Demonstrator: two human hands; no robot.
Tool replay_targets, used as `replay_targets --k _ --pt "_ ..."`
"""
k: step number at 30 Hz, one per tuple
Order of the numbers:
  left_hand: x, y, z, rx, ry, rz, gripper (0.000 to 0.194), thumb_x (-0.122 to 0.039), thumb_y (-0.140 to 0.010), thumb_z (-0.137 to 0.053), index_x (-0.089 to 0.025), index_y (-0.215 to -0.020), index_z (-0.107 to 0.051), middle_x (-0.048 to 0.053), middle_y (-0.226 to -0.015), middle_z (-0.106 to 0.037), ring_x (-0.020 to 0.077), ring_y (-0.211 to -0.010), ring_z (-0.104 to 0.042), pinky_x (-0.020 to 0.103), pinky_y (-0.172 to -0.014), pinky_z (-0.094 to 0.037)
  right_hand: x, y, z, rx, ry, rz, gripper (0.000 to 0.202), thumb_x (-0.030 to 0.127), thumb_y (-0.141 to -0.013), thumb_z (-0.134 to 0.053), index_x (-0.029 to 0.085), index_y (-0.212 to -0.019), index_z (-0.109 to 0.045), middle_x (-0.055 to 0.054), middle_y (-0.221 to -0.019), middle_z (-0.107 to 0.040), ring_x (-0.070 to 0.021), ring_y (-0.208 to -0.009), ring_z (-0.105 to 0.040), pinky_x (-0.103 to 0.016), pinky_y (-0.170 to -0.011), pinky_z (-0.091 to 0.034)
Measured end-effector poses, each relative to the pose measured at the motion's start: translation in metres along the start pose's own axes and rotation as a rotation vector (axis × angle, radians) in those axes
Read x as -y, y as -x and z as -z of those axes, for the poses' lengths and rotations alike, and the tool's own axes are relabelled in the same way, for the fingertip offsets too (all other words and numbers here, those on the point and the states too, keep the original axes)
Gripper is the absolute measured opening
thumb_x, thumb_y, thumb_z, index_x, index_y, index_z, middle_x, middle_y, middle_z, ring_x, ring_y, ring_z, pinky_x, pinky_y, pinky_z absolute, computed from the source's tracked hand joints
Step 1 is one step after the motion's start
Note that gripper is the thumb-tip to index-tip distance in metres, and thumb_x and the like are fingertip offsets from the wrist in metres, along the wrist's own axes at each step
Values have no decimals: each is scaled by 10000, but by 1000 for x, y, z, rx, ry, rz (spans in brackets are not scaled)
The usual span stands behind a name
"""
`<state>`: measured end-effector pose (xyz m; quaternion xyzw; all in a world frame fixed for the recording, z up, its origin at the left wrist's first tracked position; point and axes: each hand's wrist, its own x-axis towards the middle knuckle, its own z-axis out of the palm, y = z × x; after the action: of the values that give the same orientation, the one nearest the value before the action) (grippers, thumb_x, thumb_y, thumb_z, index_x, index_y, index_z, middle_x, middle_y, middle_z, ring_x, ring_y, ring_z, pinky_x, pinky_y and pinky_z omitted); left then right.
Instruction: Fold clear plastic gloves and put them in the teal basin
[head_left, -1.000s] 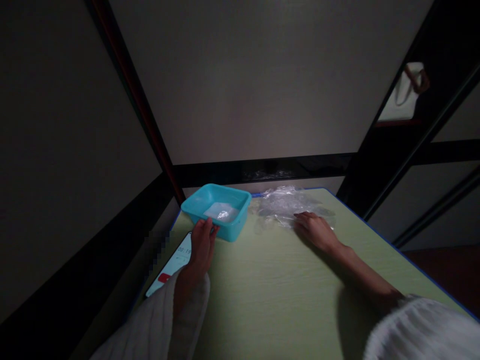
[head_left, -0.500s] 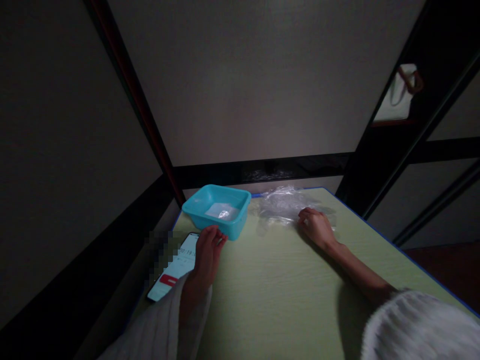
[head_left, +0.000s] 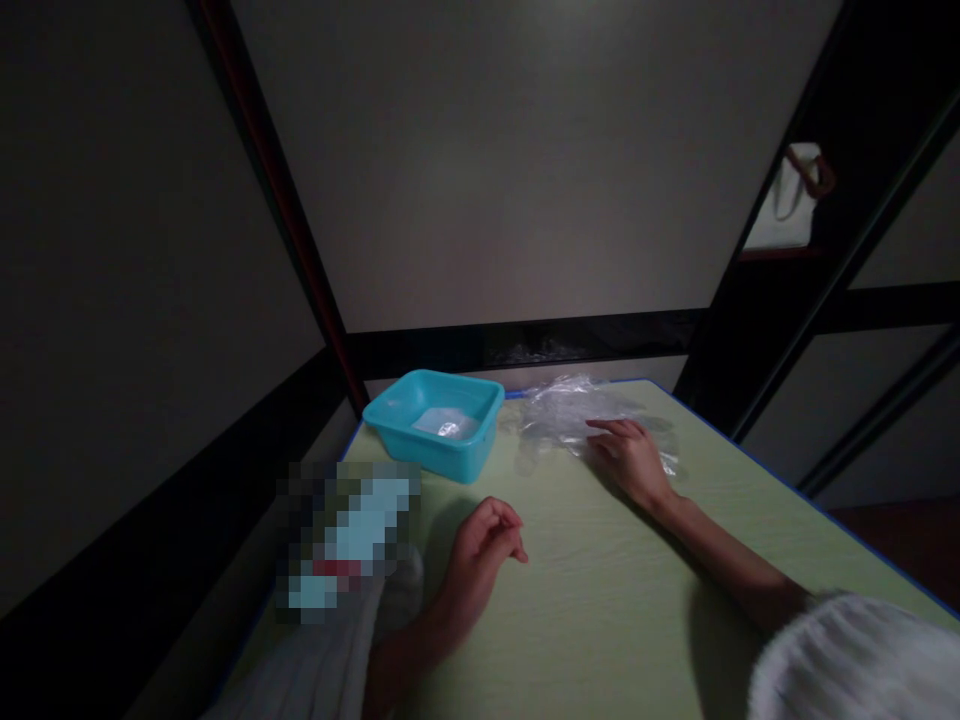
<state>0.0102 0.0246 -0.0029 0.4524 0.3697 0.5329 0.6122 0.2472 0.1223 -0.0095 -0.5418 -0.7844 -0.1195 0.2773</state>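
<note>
A turquoise plastic basin (head_left: 470,460) stands at the back left of the pale green table (head_left: 577,620), with a small clear-and-white packet (head_left: 448,423) inside it. To its right lies a heap of crumpled clear plastic (head_left: 559,408). My right hand (head_left: 631,462) rests at the near right edge of this plastic, its fingers apart and nothing seen between them. My left hand (head_left: 484,550) hovers over the table in front of the basin, fingers curled with thumb and fingertips close together; whether something small is between them cannot be made out.
A phone (head_left: 352,535), blurred by pixelation, lies at the table's left edge beside my left sleeve. Wall panels rise behind and left of the table. A white bag with brown handles (head_left: 787,205) sits in a recess at the upper right.
My left hand has moved right and nearer, away from the basin's front wall. My right hand has spread its fingers at the plastic. The phone is now fully pixelated.
</note>
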Motion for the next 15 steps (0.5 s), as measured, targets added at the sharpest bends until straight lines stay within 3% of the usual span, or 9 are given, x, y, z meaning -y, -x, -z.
replay_targets --k 8,13,15 --pt "12 -4 5 66 -113 -50 60 -215 -639 -583 -187 -656 -532 -25 -546 -514 132 -536 -525 249 -553 -413 10 8 13 -103 -50 29 152 118 -755 -502 189 -655 -591 -99 -934 -668 -251 -876 -581 -401 -787 -386" --pt "30 -13 14 -86 -146 -118 290 -123 -573 -607 -195 -851 -566 33 -867 -586 169 -758 -605 247 -619 -451 35 17 25 -80 -175 157 201 263 -858 -461 190 -734 -602 -102 -905 -653 -227 -868 -583 -367 -771 -406" --pt "31 -17 17 -159 -168 -142 398 -91 -563 -607 -206 -941 -559 60 -1002 -573 193 -865 -608 256 -658 -459 47 20 31 -22 -436 166 249 289 -895 -401 182 -797 -603 -107 -900 -652 -215 -850 -592 -353 -757 -431"
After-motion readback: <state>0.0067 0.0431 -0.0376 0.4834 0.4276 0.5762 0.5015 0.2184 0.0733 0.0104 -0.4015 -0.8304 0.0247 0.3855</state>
